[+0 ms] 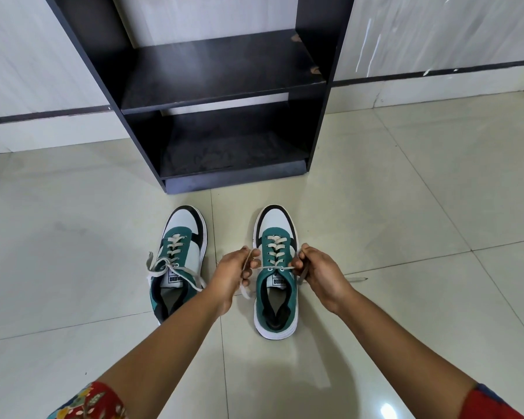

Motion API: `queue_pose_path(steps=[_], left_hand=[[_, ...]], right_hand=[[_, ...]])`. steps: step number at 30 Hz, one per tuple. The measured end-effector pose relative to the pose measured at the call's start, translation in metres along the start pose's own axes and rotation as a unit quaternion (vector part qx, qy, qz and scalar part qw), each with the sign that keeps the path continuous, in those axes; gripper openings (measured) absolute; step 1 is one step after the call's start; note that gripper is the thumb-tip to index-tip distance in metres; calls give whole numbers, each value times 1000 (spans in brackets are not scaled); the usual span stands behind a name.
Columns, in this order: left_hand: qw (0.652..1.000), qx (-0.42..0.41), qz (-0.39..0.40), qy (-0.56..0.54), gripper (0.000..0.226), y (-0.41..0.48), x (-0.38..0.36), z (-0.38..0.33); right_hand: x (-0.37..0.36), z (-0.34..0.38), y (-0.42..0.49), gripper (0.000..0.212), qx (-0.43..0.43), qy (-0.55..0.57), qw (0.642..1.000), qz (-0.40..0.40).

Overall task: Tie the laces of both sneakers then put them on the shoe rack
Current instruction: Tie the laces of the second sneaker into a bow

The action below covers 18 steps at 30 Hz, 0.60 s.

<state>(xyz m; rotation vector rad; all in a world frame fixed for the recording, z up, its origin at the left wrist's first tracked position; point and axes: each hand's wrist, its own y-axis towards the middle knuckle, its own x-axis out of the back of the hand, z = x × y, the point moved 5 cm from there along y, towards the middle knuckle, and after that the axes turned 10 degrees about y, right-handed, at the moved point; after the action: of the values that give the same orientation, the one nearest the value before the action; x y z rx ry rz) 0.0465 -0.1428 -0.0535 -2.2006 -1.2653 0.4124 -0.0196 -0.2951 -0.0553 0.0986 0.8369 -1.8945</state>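
Observation:
Two green, white and black sneakers stand on the tiled floor, toes toward the rack. The left sneaker (179, 261) has its laces lying loose over its sides. Over the right sneaker (276, 276), my left hand (235, 275) pinches one end of its lace (274, 268) at the shoe's left side. My right hand (316, 272) pinches the other end at the right side. The lace is pulled taut across the tongue between both hands. The dark shoe rack (221, 86) stands just beyond the shoes, its two shelves bare.
Pale glossy floor tiles (406, 237) spread out on every side of the shoes. The rack stands against a light wall with a dark stripe (436, 72). My forearms reach in from the bottom of the view, with red patterned sleeves.

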Motion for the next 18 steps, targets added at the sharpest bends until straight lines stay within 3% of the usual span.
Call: queue_pose_path(steps=[3,10,15,18], left_hand=[[994,-60,0,93,35,-7,-1,-9],[966,-205,24,158,38,-18,-16,-31],[960,-207,101,162,20,-20,-28,-33],[974,-159,100,130,31,-18,-26,-31]], right_hand=[[-6,5,0,30,3,-65,998,16],[-16,7,-1,31,29,-100,993,56],[-22,11,-6,17,33,-112,991,59],[-28,13,-9,14,37,-120,987,99]])
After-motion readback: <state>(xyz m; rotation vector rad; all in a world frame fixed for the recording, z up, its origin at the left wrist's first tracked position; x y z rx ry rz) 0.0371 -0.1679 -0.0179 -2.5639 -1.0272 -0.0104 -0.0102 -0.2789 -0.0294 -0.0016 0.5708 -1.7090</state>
